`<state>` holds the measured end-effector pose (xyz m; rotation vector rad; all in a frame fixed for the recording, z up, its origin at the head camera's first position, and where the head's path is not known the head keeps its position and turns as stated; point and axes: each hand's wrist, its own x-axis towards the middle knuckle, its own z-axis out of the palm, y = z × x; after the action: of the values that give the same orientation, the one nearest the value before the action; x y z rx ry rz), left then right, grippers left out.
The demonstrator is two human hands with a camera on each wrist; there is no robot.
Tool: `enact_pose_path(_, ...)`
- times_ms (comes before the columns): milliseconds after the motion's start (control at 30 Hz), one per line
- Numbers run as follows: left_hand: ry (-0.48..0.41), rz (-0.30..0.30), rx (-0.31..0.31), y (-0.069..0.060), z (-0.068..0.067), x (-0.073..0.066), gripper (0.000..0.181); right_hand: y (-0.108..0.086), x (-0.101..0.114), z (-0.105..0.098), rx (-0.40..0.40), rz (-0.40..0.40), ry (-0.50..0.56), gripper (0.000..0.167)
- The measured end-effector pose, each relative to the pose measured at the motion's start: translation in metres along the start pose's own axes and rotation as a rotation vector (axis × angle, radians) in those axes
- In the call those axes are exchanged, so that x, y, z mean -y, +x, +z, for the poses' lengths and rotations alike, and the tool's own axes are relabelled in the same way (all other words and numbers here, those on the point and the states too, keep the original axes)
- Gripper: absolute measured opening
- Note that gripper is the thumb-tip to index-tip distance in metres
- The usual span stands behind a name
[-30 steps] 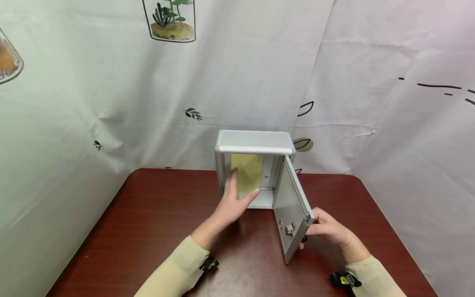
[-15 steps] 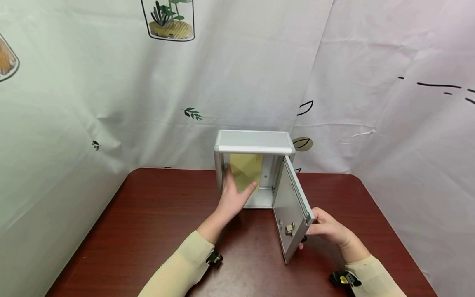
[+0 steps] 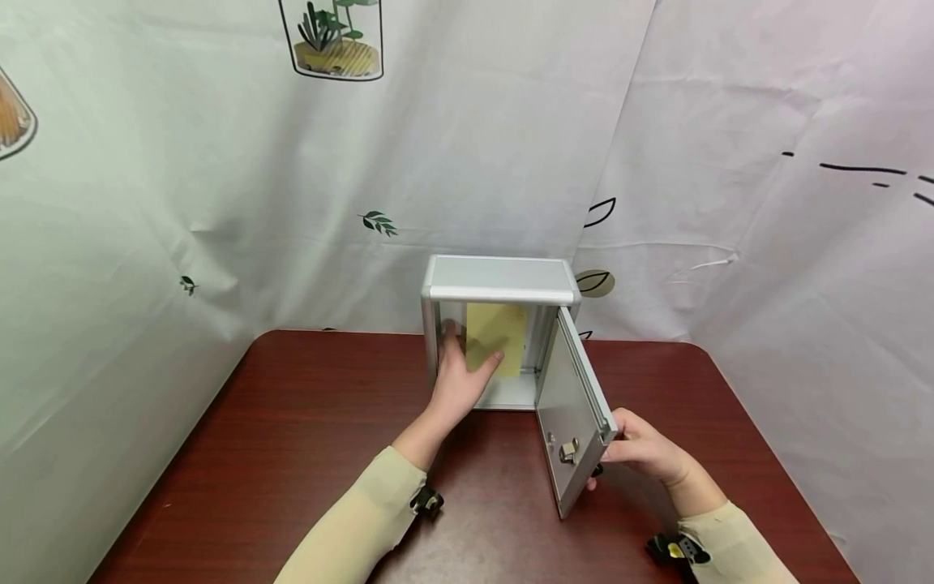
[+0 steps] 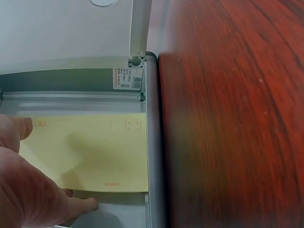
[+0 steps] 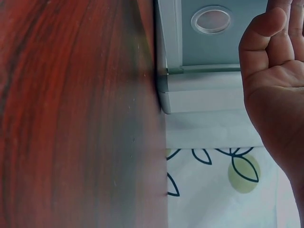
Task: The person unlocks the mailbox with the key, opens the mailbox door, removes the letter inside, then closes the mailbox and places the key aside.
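Note:
A grey-white metal box (image 3: pixel 502 280) stands on the table, its hinged door (image 3: pixel 572 405) swung out toward me on the right. Inside, a yellow envelope (image 3: pixel 499 332) stands upright near the back wall. My left hand (image 3: pixel 460 381) reaches into the box with fingers extended along the envelope's left edge. In the left wrist view, its thumb lies at one corner of the envelope (image 4: pixel 95 147), and a finger shows past the long edge. My right hand (image 3: pixel 649 454) holds the door's free edge from outside, near the lock (image 3: pixel 568 451); its fingertips are partly hidden by the door.
The reddish-brown table (image 3: pixel 306 422) extends around the box. A white printed cloth (image 3: pixel 496 162) hangs behind and at both sides. A round window (image 5: pixel 212 20) shows in the door's panel in the right wrist view. A black camera strap (image 3: pixel 426 501) sits on the left wrist.
The envelope has shifted to the right inside the box over the last half second. My left hand has moved slightly deeper into the box. My right hand and the door have stayed in place.

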<state>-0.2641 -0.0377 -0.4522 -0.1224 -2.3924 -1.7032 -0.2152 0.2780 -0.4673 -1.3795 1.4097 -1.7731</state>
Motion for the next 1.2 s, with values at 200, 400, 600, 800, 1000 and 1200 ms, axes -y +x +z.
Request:
enact_pose_path(200,-0.028,0.023,-0.008,0.005,0.003,0.001,0.088,0.001,0.000,0.001,0.002,-0.002,-0.015,0.034)
enact_pose_path(400,-0.008,0.080,0.011,0.011,0.007,0.001,0.067,0.001,0.001,0.002,-0.009,0.010,-0.019,0.032)
enact_pose_path(600,0.026,0.103,0.031,0.021,0.014,0.014,0.063,0.001,0.001,0.004,-0.023,0.025,-0.023,0.032)
enact_pose_path(800,0.003,0.077,0.048,0.043,0.030,0.047,0.059,0.001,0.001,0.003,-0.012,0.022,-0.024,0.032)
enact_pose_path(1000,-0.059,0.096,0.072,0.053,0.036,0.060,0.055,0.001,0.002,0.003,-0.020,0.024,-0.026,0.030)
enact_pose_path(1200,-0.113,0.088,0.113,0.029,0.020,0.014,0.046,0.000,0.001,0.003,-0.018,0.028,-0.024,0.029)
